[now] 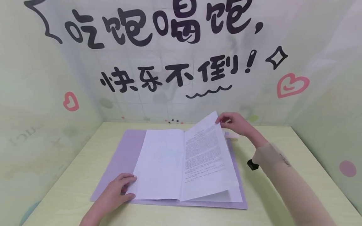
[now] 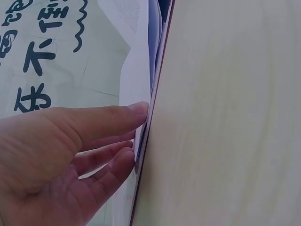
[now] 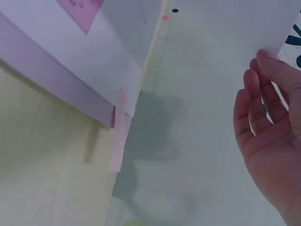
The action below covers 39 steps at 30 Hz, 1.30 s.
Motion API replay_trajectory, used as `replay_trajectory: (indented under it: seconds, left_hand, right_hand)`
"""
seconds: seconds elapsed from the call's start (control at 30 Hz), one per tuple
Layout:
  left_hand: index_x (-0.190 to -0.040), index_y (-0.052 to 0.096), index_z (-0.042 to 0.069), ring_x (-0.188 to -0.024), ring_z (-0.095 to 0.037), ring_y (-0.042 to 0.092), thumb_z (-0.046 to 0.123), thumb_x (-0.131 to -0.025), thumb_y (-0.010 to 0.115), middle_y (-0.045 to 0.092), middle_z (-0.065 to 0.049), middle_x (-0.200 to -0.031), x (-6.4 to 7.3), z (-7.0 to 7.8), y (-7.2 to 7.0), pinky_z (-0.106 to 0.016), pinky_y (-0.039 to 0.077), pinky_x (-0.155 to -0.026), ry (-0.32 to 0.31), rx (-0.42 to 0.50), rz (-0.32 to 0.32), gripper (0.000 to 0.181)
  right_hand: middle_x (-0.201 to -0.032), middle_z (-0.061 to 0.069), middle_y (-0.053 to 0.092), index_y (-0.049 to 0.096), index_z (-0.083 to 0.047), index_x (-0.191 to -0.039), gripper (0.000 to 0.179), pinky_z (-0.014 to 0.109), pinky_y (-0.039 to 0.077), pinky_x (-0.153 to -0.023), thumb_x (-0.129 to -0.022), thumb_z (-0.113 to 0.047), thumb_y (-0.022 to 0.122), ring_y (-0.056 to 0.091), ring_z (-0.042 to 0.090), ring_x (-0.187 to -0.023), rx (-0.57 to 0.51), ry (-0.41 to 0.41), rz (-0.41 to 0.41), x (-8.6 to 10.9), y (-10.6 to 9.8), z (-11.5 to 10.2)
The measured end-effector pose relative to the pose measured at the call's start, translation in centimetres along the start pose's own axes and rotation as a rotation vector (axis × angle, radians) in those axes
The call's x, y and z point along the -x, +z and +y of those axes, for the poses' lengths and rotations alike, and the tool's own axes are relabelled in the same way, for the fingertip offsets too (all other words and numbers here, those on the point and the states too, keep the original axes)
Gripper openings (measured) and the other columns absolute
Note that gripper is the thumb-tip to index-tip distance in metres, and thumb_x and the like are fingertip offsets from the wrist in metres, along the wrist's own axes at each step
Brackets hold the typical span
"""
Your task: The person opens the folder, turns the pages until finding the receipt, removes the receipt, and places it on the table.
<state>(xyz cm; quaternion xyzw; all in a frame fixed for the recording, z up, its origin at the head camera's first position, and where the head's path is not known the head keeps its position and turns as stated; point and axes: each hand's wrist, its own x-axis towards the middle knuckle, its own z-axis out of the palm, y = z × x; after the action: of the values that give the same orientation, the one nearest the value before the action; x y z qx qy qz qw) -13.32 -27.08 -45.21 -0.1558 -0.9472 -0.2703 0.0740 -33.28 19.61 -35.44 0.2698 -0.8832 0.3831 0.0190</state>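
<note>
A booklet of white printed pages lies open on a purple folder [image 1: 124, 147]. My right hand [image 1: 232, 121] pinches the top outer corner of a lifted page [image 1: 202, 153], between thumb and fingertips. That page tilts up from the right side, with lines of print facing me. In the right wrist view, my right hand [image 3: 268, 117] holds the page's corner at upper right. My left hand [image 1: 114, 191] rests at the lower left corner of the blank left page [image 1: 161, 163]. The left wrist view has my left hand [image 2: 80, 155] with thumb and fingertips touching the paper's edge.
A pink tab [image 3: 119, 136] sticks out past the folder's edge. The pale wooden table [image 1: 70, 185] holds the folder and is bounded by a back wall [image 1: 158, 106] with large black writing and by side walls. A small black object [image 1: 252, 164] is at my right sleeve.
</note>
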Motion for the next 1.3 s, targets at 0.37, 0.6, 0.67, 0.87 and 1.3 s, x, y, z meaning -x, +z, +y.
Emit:
replay_trajectory:
  seconds: [0.37, 0.6, 0.67, 0.87, 1.3]
  left_hand:
    - [-0.114, 0.069, -0.001, -0.081, 0.002, 0.051, 0.008, -0.069, 0.086, 0.063, -0.010, -0.120, -0.1, 0.3, -0.1, -0.020, 0.049, -0.071, 0.005, 0.009, -0.008, 0.049]
    - [-0.114, 0.069, -0.001, -0.081, 0.001, 0.051, 0.009, -0.069, 0.087, 0.063, -0.010, -0.119, 0.0, 0.2, 0.0, -0.020, 0.049, -0.070, 0.010, 0.024, -0.003, 0.050]
    - [-0.114, 0.070, 0.000, -0.082, 0.002, 0.050, 0.008, -0.069, 0.086, 0.063, -0.009, -0.120, 0.0, 0.2, 0.1, -0.020, 0.049, -0.071, 0.010, 0.028, 0.004, 0.049]
    - [-0.113, 0.069, -0.002, -0.082, 0.002, 0.051, 0.007, -0.069, 0.086, 0.063, -0.011, -0.118, -0.1, 0.2, 0.0, -0.020, 0.050, -0.071, 0.045, 0.026, 0.018, 0.048]
    - [-0.113, 0.069, -0.002, -0.083, 0.002, 0.052, 0.009, -0.068, 0.087, 0.063, -0.010, -0.119, 0.1, 0.0, -0.1, -0.020, 0.051, -0.072, 0.024, 0.033, 0.006, 0.049]
  right_hand:
    - [-0.104, 0.009, 0.071, 0.072, -0.009, -0.101, 0.011, 0.029, 0.053, -0.086, -0.095, -0.006, 0.064, 0.062, 0.016, -0.092, -0.037, -0.038, 0.004, -2.8, 0.3, -2.8]
    - [-0.104, 0.009, 0.073, 0.073, -0.009, -0.101, 0.011, 0.034, 0.053, -0.087, -0.094, -0.006, 0.064, 0.063, 0.019, -0.093, -0.052, -0.075, 0.018, -4.9, 1.4, -4.8]
    - [-0.104, 0.008, 0.073, 0.073, -0.009, -0.101, 0.011, 0.033, 0.053, -0.087, -0.094, -0.007, 0.065, 0.064, 0.018, -0.094, -0.050, -0.072, 0.024, -5.4, 1.8, -5.4]
    - [-0.102, 0.008, 0.074, 0.073, -0.010, -0.101, 0.012, 0.030, 0.053, -0.086, -0.093, -0.006, 0.066, 0.064, 0.017, -0.092, -0.081, -0.063, 0.036, -6.6, 2.8, -6.8]
    - [-0.108, 0.015, 0.071, 0.073, -0.008, -0.106, 0.016, 0.032, 0.055, -0.088, -0.092, -0.005, 0.066, 0.065, 0.020, -0.098, -0.206, -0.060, 0.064, -8.7, 6.1, -8.6]
